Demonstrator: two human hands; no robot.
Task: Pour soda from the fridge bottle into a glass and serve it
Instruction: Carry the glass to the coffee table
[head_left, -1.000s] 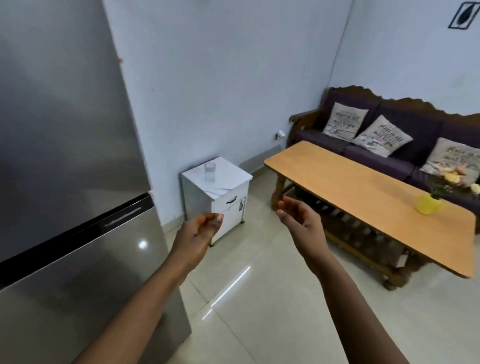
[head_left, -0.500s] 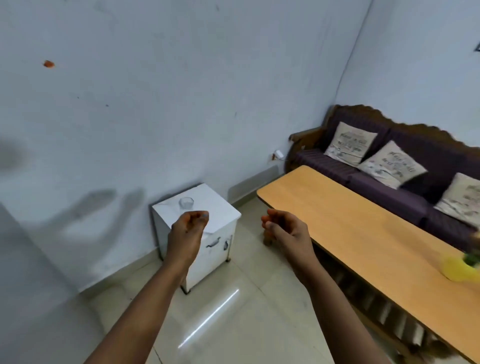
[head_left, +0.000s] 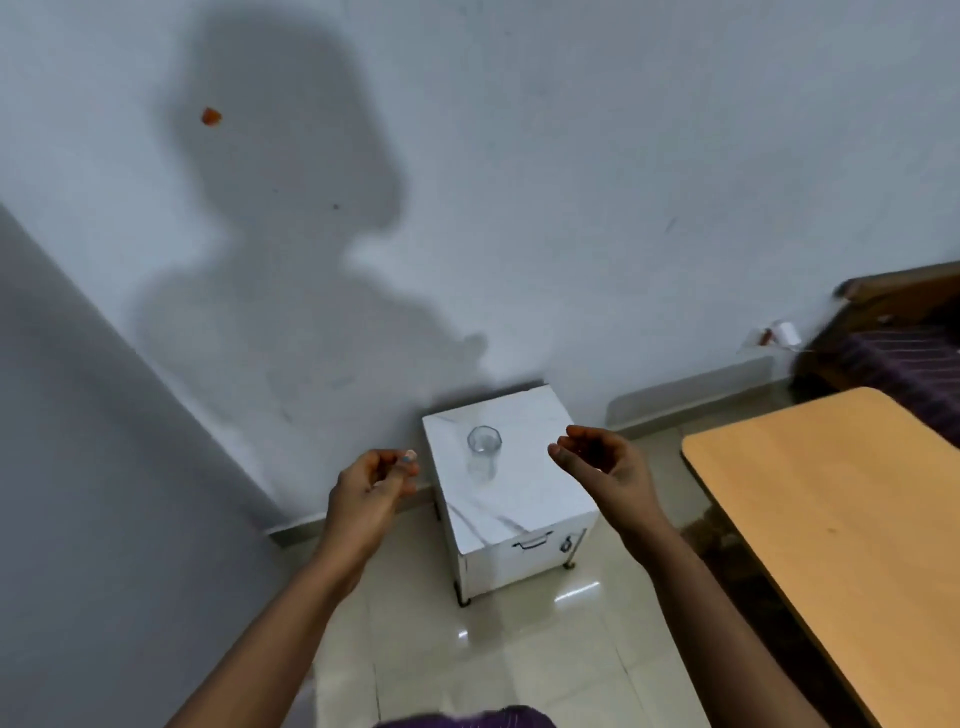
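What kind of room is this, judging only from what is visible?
Most likely a home living room: a wooden coffee table stands beside a dark sofa, and a small white cabinet against the wall carries an empty glass.

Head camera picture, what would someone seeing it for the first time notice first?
Probably the large dark shadow of a person on the pale wall, filling the upper left. Below it, a clear empty glass stands on a small white cabinet against the wall, with the left hand and right hand raised either side of it, holding nothing. A wooden table juts in at right.
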